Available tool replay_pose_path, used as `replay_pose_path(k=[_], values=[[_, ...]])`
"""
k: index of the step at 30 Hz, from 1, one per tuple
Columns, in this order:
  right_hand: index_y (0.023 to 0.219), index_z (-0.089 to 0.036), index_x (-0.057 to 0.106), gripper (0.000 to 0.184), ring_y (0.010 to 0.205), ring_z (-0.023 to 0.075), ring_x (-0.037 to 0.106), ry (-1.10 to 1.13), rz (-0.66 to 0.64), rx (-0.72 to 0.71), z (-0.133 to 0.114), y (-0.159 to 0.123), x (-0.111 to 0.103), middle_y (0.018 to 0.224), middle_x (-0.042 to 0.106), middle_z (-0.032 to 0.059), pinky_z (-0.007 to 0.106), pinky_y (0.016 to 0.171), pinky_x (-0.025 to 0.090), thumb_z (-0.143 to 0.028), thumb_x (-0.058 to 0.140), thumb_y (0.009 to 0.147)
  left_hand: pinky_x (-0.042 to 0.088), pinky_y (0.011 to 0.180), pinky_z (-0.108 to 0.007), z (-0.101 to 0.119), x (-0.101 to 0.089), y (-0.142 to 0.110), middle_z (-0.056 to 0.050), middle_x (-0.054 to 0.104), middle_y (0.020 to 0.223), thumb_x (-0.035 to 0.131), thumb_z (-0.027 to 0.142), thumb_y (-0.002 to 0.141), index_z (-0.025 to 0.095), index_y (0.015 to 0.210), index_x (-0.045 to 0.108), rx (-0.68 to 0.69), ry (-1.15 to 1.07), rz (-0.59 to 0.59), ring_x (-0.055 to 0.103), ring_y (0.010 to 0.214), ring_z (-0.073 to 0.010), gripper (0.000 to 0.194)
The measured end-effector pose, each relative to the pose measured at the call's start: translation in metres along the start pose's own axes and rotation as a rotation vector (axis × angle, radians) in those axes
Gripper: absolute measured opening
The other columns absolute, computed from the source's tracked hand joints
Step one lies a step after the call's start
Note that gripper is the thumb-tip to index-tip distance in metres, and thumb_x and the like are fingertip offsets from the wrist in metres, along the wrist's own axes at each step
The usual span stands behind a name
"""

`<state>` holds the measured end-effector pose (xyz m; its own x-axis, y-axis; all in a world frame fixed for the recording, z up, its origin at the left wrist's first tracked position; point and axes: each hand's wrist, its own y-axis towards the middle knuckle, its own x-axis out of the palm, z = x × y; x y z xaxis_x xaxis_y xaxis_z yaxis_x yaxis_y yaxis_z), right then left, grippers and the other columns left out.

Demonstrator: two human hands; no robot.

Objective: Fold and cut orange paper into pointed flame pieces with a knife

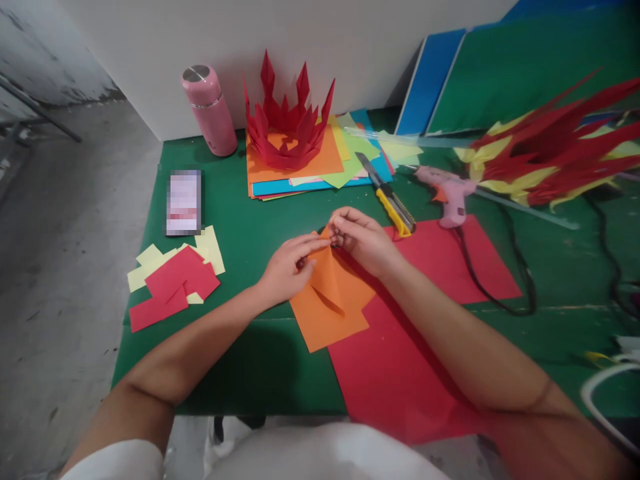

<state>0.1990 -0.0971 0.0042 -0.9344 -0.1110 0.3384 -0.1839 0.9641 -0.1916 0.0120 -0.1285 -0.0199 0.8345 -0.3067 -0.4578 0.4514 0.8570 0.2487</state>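
Between my hands is a partly folded sheet of orange paper, with its upper corner raised and creased. My right hand pinches that corner between thumb and fingertips. My left hand holds the paper's left side, with fingers reaching across to the same corner and the thumb bent underneath. Another orange sheet lies below the folded part; whether they are one piece I cannot tell. Large red paper spreads under my right forearm and partly beneath the orange paper.
A red paper crown sits on stacked coloured paper beside a pink bottle. A yellow utility knife and a corded pink glue gun lie to the right. Paper scraps and a phone are left.
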Motion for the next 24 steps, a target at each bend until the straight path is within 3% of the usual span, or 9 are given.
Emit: replay_pose_path(k=[5, 12, 17, 24], values=[[0.079, -0.023, 0.062, 0.041, 0.062, 0.0099, 0.05, -0.064, -0.012, 0.006, 0.0014, -0.0008, -0.0005, 0.072, 0.059, -0.0029, 0.024, 0.055, 0.039, -0.054, 0.086, 0.066, 0.054, 0.067, -0.025, -0.0044, 0.0002, 0.0001, -0.007, 0.065, 0.132, 0.055, 0.012, 0.087, 0.03, 0.126, 0.068, -0.029, -0.082, 0.046, 0.065, 0.085, -0.0137, 0.045], [0.079, -0.023, 0.064, 0.043, 0.064, 0.0118, 0.048, -0.279, -0.046, -0.028, -0.0007, -0.0081, 0.0039, 0.073, 0.056, -0.0024, 0.027, 0.06, 0.039, -0.06, 0.083, 0.068, 0.057, 0.086, -0.033, -0.0091, -0.0044, 0.003, -0.011, 0.061, 0.135, 0.065, 0.031, 0.09, 0.027, 0.127, 0.068, -0.092, -0.258, 0.152, 0.061, 0.116, -0.0235, 0.038], [0.075, -0.022, 0.065, 0.04, 0.064, 0.0125, 0.046, -0.344, -0.063, -0.017, -0.001, -0.0096, 0.003, 0.069, 0.055, -0.0023, 0.029, 0.062, 0.035, -0.059, 0.081, 0.071, 0.057, 0.088, -0.036, -0.008, -0.0039, 0.0027, -0.01, 0.06, 0.135, 0.069, 0.043, 0.088, 0.028, 0.126, 0.069, -0.111, -0.307, 0.131, 0.062, 0.109, -0.022, 0.041], [0.069, -0.022, 0.06, 0.038, 0.061, 0.012, 0.042, -0.343, -0.068, -0.013, -0.0016, -0.0091, 0.0017, 0.064, 0.051, -0.0032, 0.029, 0.06, 0.031, -0.054, 0.079, 0.073, 0.057, 0.08, -0.034, -0.0061, -0.0042, 0.0026, -0.01, 0.06, 0.133, 0.071, 0.045, 0.087, 0.029, 0.126, 0.069, -0.106, -0.293, 0.125, 0.061, 0.112, -0.024, 0.042]])
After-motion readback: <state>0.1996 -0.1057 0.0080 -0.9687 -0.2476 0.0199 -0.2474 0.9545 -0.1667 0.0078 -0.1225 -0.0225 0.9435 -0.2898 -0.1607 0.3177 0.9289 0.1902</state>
